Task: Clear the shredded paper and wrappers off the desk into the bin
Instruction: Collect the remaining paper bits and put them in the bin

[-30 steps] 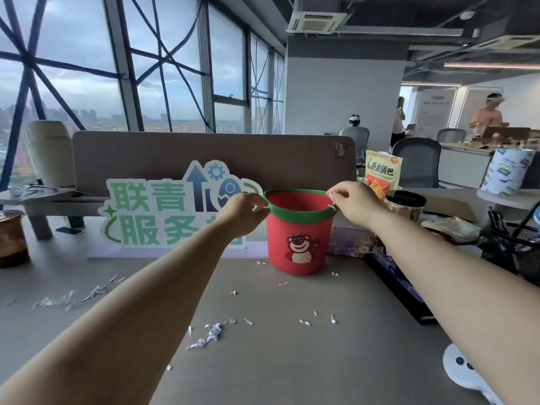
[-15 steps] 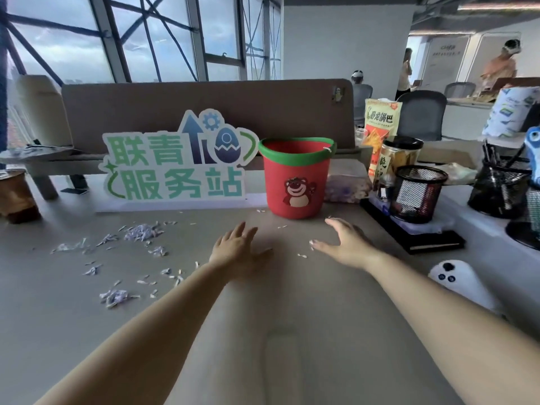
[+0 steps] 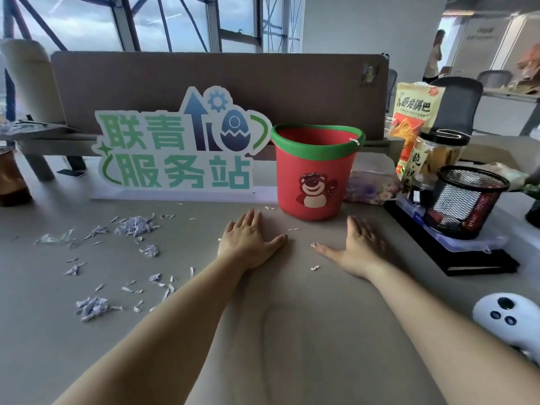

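Red plastic, green at the rim, with a bear printed on the wall: the bin (image 3: 292,173) stands upright at the back of the grey tabletop (image 3: 292,331), just right of a green-and-blue cut-out sign (image 3: 181,147). One white paper scrap (image 3: 355,141) clings to the rim on the bin's right side.

Both hands lie just in front of the bin, palms down on the tabletop and apart from each other. The left hand (image 3: 248,244) has straight, closed fingers and its thumb splayed to the right; it holds nothing. The right hand (image 3: 358,247) is slightly blurred; its fingers are straight, its thumb points left, and it too holds nothing.

The shredded paper (image 3: 136,225) lies mostly left of the left hand: one pile near the sign, a small clump (image 3: 150,250) closer in, and another pile (image 3: 92,306) beside the left forearm, with loose strips scattered between. A crumpled clear wrapper (image 3: 55,238) lies at the far left. A few stray scraps (image 3: 315,268) lie between the two hands.

Right of the bin stand a floral packet (image 3: 371,188), a black mesh holder (image 3: 467,200), a black-lidded jar (image 3: 438,153) and a snack bag (image 3: 415,112). A white controller (image 3: 508,320) lies at the near right, beside the right forearm.
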### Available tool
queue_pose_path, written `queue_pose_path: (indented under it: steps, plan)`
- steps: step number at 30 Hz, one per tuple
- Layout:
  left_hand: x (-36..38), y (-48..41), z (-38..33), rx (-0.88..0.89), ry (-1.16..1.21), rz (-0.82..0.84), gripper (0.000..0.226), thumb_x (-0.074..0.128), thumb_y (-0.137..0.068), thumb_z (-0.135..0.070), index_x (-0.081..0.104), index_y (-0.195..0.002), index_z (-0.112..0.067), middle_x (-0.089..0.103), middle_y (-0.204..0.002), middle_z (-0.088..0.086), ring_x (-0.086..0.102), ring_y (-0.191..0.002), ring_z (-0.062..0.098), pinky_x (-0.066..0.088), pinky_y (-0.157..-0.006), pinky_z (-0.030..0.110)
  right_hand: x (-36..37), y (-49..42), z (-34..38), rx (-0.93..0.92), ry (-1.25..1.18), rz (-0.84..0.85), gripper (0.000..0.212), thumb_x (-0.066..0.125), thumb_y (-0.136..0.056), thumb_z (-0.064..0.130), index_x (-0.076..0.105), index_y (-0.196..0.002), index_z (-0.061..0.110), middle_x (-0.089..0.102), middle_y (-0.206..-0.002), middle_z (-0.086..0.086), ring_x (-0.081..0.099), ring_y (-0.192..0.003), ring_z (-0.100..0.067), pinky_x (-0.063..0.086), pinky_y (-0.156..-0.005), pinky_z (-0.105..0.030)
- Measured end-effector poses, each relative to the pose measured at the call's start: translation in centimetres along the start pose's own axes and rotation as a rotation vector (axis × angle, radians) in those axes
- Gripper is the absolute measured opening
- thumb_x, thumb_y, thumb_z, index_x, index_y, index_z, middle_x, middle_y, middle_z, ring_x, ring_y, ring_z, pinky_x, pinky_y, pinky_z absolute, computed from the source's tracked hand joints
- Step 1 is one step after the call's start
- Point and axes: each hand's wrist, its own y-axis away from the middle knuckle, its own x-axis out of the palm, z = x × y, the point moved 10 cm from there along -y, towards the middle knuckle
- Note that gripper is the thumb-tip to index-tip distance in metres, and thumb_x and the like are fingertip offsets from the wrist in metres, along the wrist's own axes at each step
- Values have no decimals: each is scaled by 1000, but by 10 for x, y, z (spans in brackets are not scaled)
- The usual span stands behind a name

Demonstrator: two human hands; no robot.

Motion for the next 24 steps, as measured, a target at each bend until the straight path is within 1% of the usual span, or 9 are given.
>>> queue_pose_path:
  steps: [3, 7, 9, 11, 14, 19, 22, 24]
  plan:
    - [2, -22, -5, 42, -3, -8, 90, 27, -80, -76, 10, -149, -21, 10, -159, -1, 9, -147, 14, 5, -121, 37, 1, -11, 5, -33, 18, 8, 120, 47, -60, 85, 12, -147, 11, 13, -158, -9, 13, -146, -24, 12, -120, -36]
    - [8, -36, -13, 102, -29, 35, 86, 25, -81, -76, 12, -149, -24, 9, -159, -3, 8, -147, 14, 5, -121, 38, 0, -16, 12, -115, 24, 18, 111, 47, -58, 87, 26, -144, 21, 23, -156, -2, 17, -145, -21, 15, -119, -36]
    - [10, -37, -14, 116, -65, 58, 86, 21, -81, -76, 13, -149, -24, 9, -159, -3, 7, -147, 14, 6, -121, 39, -2, -13, 17, -171, 14, 12, 104, 48, -61, 84, 31, -143, 23, 27, -155, 2, 21, -143, -18, 16, -118, -34]
    - [11, -36, -15, 128, -83, 72, 85, 19, -81, -76, 14, -149, -24, 10, -159, -3, 7, -147, 15, 6, -121, 39, -3, -6, 25, -233, -13, 29, 96, 51, -66, 79, 32, -142, 24, 28, -154, 5, 23, -142, -14, 17, -116, -30]
    - [11, -31, -20, 162, -100, 103, 82, 18, -84, -74, 11, -149, -24, 10, -159, -5, 7, -147, 14, 6, -121, 35, -1, 5, 36, -275, -35, 74, 89, 51, -73, 72, 30, -144, 22, 23, -156, 5, 21, -143, -12, 15, -116, -25]
    - [11, -11, -25, 215, -96, 155, 71, 18, -91, -65, 9, -149, -25, 8, -159, -6, 5, -147, 11, 4, -120, 33, 21, 24, 57, -311, 49, 168, 84, 36, -81, 71, 17, -148, 23, 11, -159, 6, 7, -146, -11, 6, -119, -27]
    - [11, 7, -23, 232, -87, 186, 66, 17, -94, -59, 7, -149, -25, 6, -159, -7, 3, -147, 11, 3, -121, 32, 27, 31, 64, -307, 72, 199, 78, 34, -87, 65, 11, -149, 23, 5, -159, 6, 2, -147, -12, 3, -119, -29]
    - [8, 22, -21, 242, -80, 188, 63, 18, -95, -57, 9, -149, -26, 8, -159, -7, 5, -147, 11, 4, -121, 33, 32, 37, 74, -325, 80, 209, 77, 34, -88, 62, 8, -149, 22, 4, -159, 5, 1, -147, -13, 2, -119, -29]
